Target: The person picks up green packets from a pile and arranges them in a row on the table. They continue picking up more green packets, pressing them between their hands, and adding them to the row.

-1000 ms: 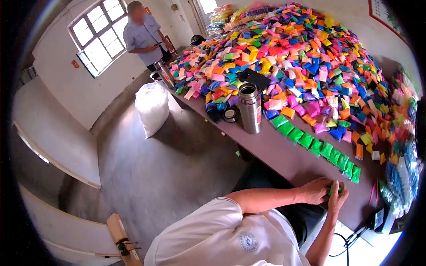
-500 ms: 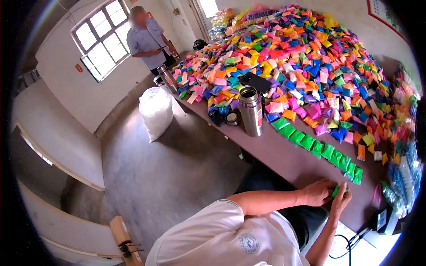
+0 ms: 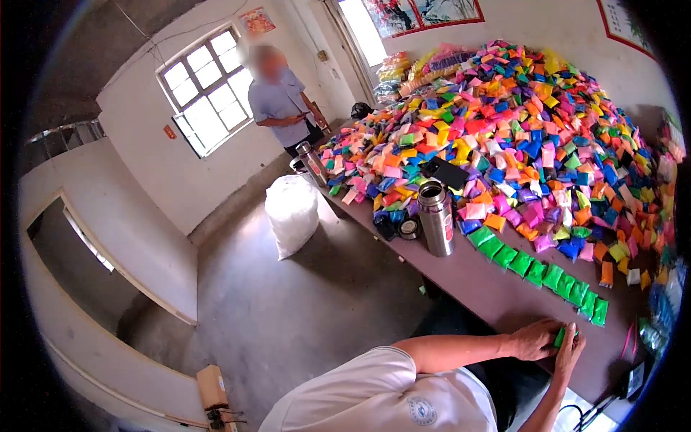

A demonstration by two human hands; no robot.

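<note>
while one small, shiny green packet (image 3: 559,337) is pinched by the left hand (image 3: 534,340) and right hand (image 3: 568,348) at the lower right of the frame, its long side seems to slant from upper right to lower left, partly hidden by fingers. the left fingers are curled in; the right ones are kept close together. just above, about ten puffy green packets (image 3: 536,273) are laid in a slanting line on the smooth brown table (image 3: 471,288). two round steel flasks (image 3: 437,223) and one heap of bright packets (image 3: 533,151) are seen higher up.
</note>
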